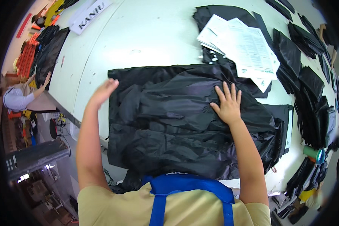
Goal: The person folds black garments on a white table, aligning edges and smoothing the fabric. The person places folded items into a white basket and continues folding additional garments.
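Note:
A black, shiny fabric piece (169, 109), which looks like part of a garment, lies spread and wrinkled on the table in front of me. My right hand (229, 107) presses flat on its right half, fingers spread. At the cloth's far left corner is my left hand (104, 92), turned side-on with its fingers stretched toward the edge. Its fingertips overlap the fabric's border, and no grip on the cloth shows. Folds run across the piece, and its right end is bunched over more black cloth.
White printed sheets (248, 47) lie on black cloth beyond my right hand. Stacks of black fabric (309, 101) line the right side, near a green roll (313, 153). A white sign (88, 17) stands far left on the pale table (139, 37). Another person (20, 98) is at left.

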Demonstrator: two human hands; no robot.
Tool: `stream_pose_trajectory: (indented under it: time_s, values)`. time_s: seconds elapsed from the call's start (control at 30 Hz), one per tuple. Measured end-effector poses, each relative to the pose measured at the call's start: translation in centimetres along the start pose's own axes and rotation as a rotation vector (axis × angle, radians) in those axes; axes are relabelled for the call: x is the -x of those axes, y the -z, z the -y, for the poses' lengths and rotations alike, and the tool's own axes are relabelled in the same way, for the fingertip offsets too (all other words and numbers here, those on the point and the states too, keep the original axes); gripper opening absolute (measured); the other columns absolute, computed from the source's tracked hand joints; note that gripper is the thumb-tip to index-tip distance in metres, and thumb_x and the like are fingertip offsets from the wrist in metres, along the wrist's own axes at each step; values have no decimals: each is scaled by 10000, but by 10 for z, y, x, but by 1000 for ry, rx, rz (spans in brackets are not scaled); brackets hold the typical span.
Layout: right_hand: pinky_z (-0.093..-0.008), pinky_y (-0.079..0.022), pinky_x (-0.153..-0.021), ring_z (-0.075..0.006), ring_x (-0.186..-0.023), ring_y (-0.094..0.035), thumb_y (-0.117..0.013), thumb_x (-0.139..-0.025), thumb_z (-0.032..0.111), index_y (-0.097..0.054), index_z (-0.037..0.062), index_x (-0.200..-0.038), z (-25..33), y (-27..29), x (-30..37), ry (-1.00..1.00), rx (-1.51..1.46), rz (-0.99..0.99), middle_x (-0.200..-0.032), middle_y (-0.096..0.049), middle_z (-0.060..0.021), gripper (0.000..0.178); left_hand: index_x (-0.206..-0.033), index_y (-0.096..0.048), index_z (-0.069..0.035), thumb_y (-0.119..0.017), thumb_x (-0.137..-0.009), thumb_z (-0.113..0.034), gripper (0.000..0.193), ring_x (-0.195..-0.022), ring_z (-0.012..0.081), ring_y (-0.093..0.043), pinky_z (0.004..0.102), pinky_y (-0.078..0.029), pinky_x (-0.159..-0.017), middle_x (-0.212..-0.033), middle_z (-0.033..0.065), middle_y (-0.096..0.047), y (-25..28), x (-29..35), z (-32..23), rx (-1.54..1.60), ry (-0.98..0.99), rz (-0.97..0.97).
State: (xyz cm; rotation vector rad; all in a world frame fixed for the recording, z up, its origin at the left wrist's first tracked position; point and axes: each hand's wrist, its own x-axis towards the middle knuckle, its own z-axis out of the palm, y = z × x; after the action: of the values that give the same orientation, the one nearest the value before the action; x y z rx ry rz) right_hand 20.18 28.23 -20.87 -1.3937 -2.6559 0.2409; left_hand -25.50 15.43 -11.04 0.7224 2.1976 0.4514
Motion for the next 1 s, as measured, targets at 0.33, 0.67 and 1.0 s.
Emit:
stream_pose_trajectory:
  time_s: [0.33, 0.67, 1.0]
  values:
    - [-329, -407, -961, -199, -1120, -508, -648, -870, 134, -424, 3, -1290, 203, 63, 62, -256, -1769, 217, -1247, -509, -125, 494, -1153, -614, -81, -738, -701, -138, 472, -982, 262, -594, 420, -411, -983, -1091, 112, -611, -84, 204, 3, -117, -1101, -54]
    - [-273, -505, -800, -122, -888, -608, -526, -860, 24, -511, 33, -1145, 172, 115, 133, -392, -2126, 320, -1008, -623, -54, 286, -1161, -612, -27, -695, -805, -78, 369, -923, 206, -600, 308, -485, -823, -1106, 110, -614, -112, 241, -22, 343, -995, 52]
    - [-243, -433, -760, -97, -826, -529, -578, -923, 154, -599, 18, -982, 128, 145, 188, -287, -1336, -53, -879, -592, -19, 150, -1198, -493, 2, -488, -900, 25, 299, -918, 74, -574, 216, -431, -827, -977, 67, -632, -132, 280, -52, 914, -475, 856]
